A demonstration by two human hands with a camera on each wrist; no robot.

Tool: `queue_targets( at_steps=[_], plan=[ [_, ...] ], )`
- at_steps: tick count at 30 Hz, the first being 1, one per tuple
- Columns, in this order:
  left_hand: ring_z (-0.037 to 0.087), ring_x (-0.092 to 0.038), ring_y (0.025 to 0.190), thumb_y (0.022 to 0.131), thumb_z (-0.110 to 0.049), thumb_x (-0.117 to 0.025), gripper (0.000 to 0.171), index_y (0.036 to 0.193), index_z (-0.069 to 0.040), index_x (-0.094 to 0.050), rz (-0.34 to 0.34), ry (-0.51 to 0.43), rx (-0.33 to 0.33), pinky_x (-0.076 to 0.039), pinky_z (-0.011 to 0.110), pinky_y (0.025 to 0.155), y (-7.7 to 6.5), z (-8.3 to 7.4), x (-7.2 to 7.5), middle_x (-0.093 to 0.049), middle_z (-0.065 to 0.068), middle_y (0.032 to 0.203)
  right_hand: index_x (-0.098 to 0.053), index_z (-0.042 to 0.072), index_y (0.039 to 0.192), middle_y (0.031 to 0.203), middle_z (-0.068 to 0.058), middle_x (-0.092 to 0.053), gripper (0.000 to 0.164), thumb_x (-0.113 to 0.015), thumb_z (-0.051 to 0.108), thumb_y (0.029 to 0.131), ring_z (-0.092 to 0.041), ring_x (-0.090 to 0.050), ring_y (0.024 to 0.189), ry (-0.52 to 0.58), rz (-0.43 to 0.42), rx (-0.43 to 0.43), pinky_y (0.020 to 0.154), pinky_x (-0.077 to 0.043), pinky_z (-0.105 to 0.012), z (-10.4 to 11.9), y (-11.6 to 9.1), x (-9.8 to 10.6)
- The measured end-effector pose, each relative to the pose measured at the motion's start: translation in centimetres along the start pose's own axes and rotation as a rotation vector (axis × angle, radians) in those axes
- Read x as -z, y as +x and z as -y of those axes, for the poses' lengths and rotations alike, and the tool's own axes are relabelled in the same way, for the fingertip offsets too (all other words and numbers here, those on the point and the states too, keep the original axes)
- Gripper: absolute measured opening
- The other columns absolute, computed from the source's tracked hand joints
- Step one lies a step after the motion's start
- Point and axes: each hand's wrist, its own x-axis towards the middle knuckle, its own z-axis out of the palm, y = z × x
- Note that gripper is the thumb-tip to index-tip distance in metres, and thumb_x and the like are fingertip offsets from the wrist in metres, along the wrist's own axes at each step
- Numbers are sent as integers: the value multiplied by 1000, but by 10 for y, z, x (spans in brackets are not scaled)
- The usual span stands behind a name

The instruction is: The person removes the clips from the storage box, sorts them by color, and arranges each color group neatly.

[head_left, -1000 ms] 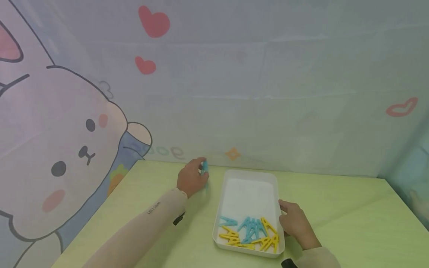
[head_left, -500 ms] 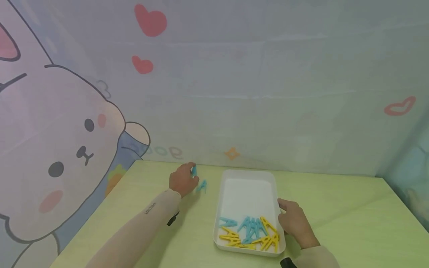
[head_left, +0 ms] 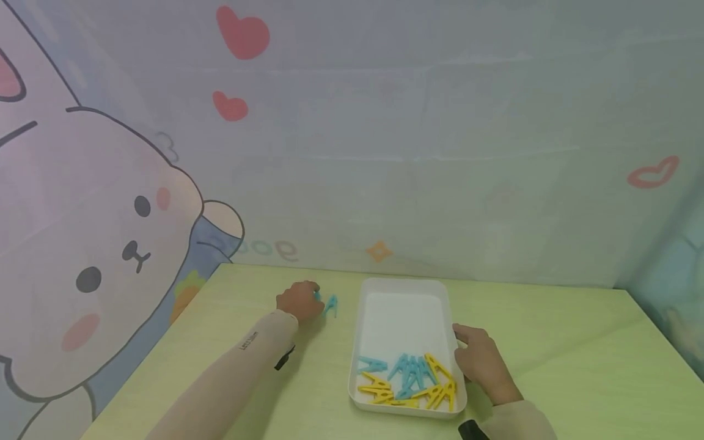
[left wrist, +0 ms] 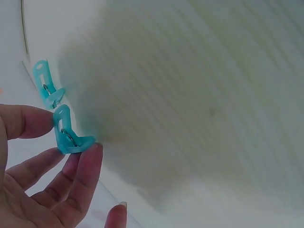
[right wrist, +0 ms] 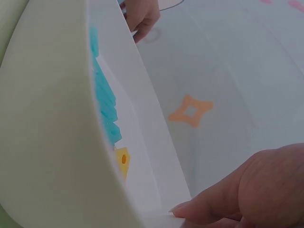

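Note:
My left hand (head_left: 299, 302) pinches a light blue clothespin (left wrist: 66, 133) between thumb and fingertips, low over the left part of the green table; in the head view the fingers hide most of it. Just right of that hand, a second blue clothespin (head_left: 332, 304) stands on the tabletop. It appears beyond the held one in the left wrist view. At the white tray (head_left: 406, 287), my right hand (head_left: 484, 360) grips the right side wall, its thumb (right wrist: 204, 206) at the rim. Several blue clothespins (head_left: 412, 373) and yellow clothespins (head_left: 440, 391) lie in the tray's near end.
The green table (head_left: 555, 348) extends on both sides of the tray. Behind its far edge hangs a pale cloth backdrop (head_left: 440, 153) printed with hearts and a large rabbit. A dark wrist strap (head_left: 284, 358) shows under the left sleeve.
My left hand has moved left and then down toward the table with the clothespin, and the standing clothespin has come into fuller view. The right hand keeps its hold on the tray.

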Motion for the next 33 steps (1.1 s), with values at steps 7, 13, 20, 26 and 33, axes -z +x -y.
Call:
queue_targets(
  at_steps=[7,13,20,26,33],
  plan=[
    [34,-59,89,77,-24,-56,45,120,-13,-59,17,21,17,-41,55,71,-4,-3,2,-61,8,112,-43,-10,127,126,-30,-44,48,-43,-7,80,-28,-56,88,-6,-11,7,58,-49,-32,2,1,0],
    [35,-58,93,79,-24,-56,43,120,-13,-58,26,22,23,-39,58,75,-5,-2,2,-59,8,116,-43,-10,127,127,-28,-45,48,-44,-6,80,-31,-57,92,7,-8,-8,59,-50,-33,4,1,0],
    [30,-55,78,78,-28,-54,46,122,-14,-55,-27,51,-7,-41,54,69,-4,-7,2,-50,11,117,-43,-10,127,126,-28,-46,45,-46,-4,83,-39,-52,104,-18,-7,-7,67,-50,-38,3,2,1],
    [22,-47,62,74,-23,-53,48,120,-13,-55,-223,23,-123,-38,39,45,-7,-25,5,-51,9,106,-43,-10,127,126,-28,-45,45,-46,-4,83,-35,-55,100,0,-6,-12,63,-51,-36,1,2,1],
    [17,-41,55,74,-24,-59,63,133,-15,-39,-451,-48,-272,-31,31,39,-18,-63,3,-51,7,103,-42,-11,128,127,-28,-44,45,-47,-4,83,-33,-56,99,11,1,-24,65,-51,-35,0,0,1]
  ],
)
